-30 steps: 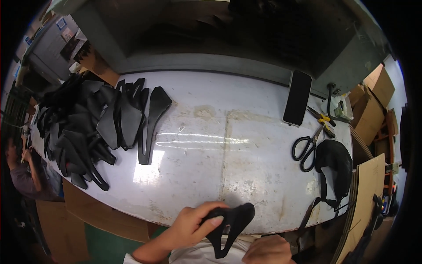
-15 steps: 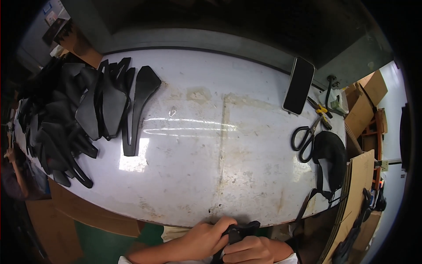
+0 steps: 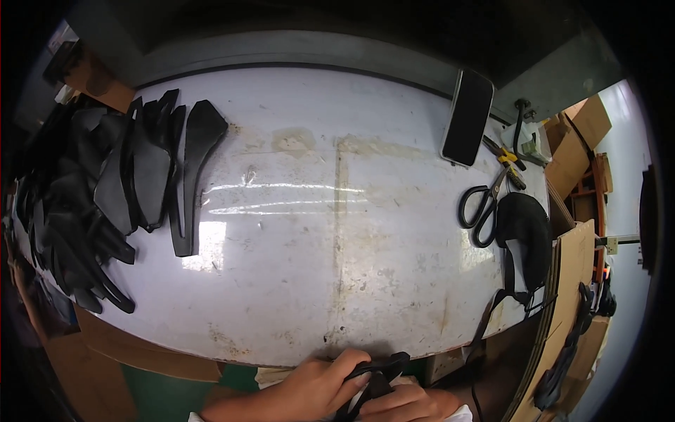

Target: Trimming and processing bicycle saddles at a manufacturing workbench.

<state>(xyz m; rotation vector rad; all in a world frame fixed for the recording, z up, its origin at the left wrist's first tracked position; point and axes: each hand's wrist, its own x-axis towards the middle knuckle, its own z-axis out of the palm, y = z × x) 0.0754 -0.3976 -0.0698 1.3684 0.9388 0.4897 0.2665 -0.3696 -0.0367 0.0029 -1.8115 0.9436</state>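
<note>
At the near edge of the white table, both my hands are closed on a black, soft-looking sheet piece (image 3: 380, 383). My left hand (image 3: 320, 385) pinches its upper left part between thumb and fingers. Lower down on the right, my right hand (image 3: 402, 404) grips the same piece with curled fingers. One dark end sticks out beyond my hands. The lower part of the piece is hidden by my fingers and the picture's edge. On the left of the table lies a heap of similar black shaped pieces (image 3: 77, 190), with one long forked piece (image 3: 199, 155) at its right side.
The white table (image 3: 281, 281) has stains and scratches. On its right are a phone (image 3: 468, 118), yellow-handled pliers (image 3: 508, 156), black scissors (image 3: 481, 209) and a black pouch-like item with straps (image 3: 526, 235). Cardboard sheets (image 3: 571, 281) stand beyond the right edge.
The view has shifted slightly, so the table's things appear farther left and the right-side ones higher. Both hands still hold the black piece, which has turned a little between them.
</note>
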